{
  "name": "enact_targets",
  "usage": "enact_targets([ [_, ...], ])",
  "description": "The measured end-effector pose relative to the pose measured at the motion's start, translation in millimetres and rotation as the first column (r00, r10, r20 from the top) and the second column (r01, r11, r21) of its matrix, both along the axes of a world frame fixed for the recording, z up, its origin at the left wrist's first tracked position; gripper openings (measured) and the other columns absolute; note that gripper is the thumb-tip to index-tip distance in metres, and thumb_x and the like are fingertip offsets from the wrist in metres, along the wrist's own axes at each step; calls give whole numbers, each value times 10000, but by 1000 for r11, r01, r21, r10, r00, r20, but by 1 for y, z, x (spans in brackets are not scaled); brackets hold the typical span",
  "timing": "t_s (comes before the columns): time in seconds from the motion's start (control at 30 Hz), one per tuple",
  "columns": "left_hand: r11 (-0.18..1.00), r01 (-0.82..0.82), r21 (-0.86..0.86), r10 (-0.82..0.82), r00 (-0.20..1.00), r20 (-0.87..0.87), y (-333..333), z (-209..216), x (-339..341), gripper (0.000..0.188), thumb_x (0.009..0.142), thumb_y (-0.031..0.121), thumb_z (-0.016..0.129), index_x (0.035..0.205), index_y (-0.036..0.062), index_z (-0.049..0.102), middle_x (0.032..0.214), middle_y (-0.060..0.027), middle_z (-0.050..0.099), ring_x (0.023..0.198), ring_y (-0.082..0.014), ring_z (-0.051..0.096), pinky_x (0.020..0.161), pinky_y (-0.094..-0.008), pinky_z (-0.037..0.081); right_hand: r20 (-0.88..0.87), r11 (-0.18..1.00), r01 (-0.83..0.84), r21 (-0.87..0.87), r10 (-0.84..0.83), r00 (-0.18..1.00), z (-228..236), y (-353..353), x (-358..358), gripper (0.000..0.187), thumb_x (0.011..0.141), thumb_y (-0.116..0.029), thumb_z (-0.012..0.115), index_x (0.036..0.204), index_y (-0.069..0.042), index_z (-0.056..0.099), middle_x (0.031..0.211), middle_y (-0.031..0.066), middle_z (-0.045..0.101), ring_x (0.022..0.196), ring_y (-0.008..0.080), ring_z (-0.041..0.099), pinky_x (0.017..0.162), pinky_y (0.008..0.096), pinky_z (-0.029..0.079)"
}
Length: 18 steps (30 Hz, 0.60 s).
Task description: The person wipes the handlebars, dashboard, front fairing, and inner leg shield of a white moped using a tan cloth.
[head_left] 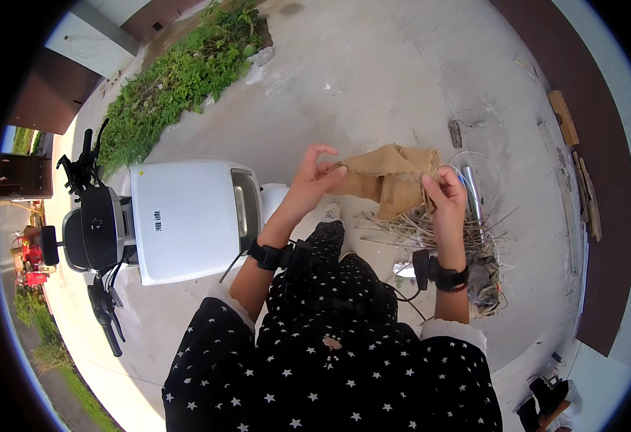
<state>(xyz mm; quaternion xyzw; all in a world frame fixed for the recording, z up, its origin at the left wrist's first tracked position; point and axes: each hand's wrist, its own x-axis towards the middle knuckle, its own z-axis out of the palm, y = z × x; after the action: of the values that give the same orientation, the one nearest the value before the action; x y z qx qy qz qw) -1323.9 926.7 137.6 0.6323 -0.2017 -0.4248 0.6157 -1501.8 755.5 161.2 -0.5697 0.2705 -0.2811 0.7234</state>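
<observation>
At the centre of the frame, slightly right, you hold a tan cloth [391,180] up between both hands, above the concrete yard [373,65]. Your left hand [314,180] pinches the cloth's left edge between thumb and fingertips, the other fingers curled loosely above it. Your right hand [446,196] grips the right edge, fingers pressed together against the fabric with the thumb behind. The cloth hangs crumpled and folded on itself, so it looks to be only partly opened out; judging by the folds, spreading or straightening it is barely begun, and most of the fabric is still bunched between your hands. Just below the cloth, at centre right, a wire basket [474,194] lies on the ground with dry stalks [416,230] and grey debris piled in and around it; how much sits inside the basket and how much beside it I cannot tell. At the left of the frame stands a scooter [96,230] with a white box [186,219] on its back, lid closed, contents hidden. Weeds [178,79] grow at the upper left.
</observation>
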Motion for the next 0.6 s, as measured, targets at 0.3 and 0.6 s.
enact_targets([
  [0.3, 963, 267, 44, -187, 537, 823, -91, 33, 51, 637, 709, 100, 725, 1285, 168, 462, 1200, -83, 535, 1094, -274, 521, 943, -407, 400, -86, 989, -136, -51, 132, 988, 28, -49, 78, 39, 849, -41, 622, 871, -22, 596, 781, -9, 628, 661, 21, 524, 586, 174, 398],
  [0.6, 921, 381, -79, -257, 748, 612, -147, 30, 126, 607, 727, 170, 734, 1268, 97, 469, 1184, -74, 568, 1071, -214, 543, 923, -341, 408, -68, 908, -375, -185, 369, 927, 72, -147, 124, 48, 888, -84, 572, 888, -37, 576, 784, -12, 611, 681, 23, 517, 604, 176, 392],
])
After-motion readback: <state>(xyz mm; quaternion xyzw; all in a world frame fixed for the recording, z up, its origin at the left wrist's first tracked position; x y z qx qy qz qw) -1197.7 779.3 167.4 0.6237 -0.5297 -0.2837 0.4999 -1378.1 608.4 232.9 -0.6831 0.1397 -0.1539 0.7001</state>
